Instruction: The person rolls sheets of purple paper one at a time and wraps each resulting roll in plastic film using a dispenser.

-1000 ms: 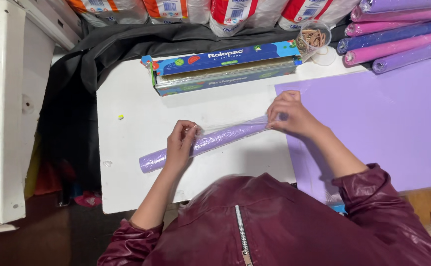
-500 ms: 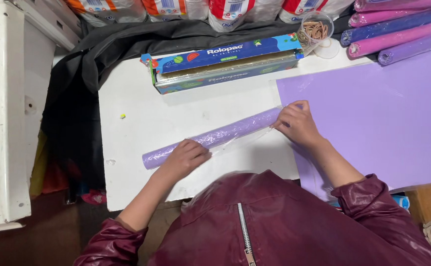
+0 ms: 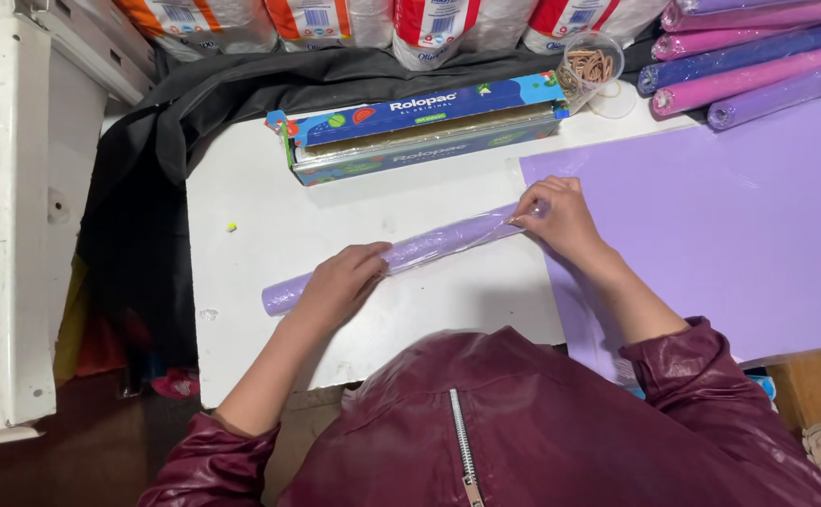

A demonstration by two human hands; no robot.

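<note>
White desk carries everything. Its right side is covered by a large flat lilac sheet, which runs under my right forearm.

Work item: a lilac rolled sheet, lying diagonally across the middle of the desk, low end at left, high end touching the flat sheet's edge. It looks sleeved in clear film; glare along it suggests so.

My left hand lies over the lower-left part of the roll, fingers together and curled down on it, pressing it to the desk. My right hand is at the upper-right end, fingertips pinched on the loose clear film there.

Judgement: the step in hand is wrapping or sealing the roll in film, and it looks near its close. The next move calls for keeping the roll from turning under the left palm while the film end is smoothed or tucked tight, without creasing.

Containers:
- Long blue film dispenser box, lid open, roll of clear film lying inside, just beyond the work item.
- Small clear cup near the box's right end, holding tan rubber bands.

Finished-looking rolls, pink, blue and purple, are stacked at far right. A dark cloth drapes over the desk's far left edge.
</note>
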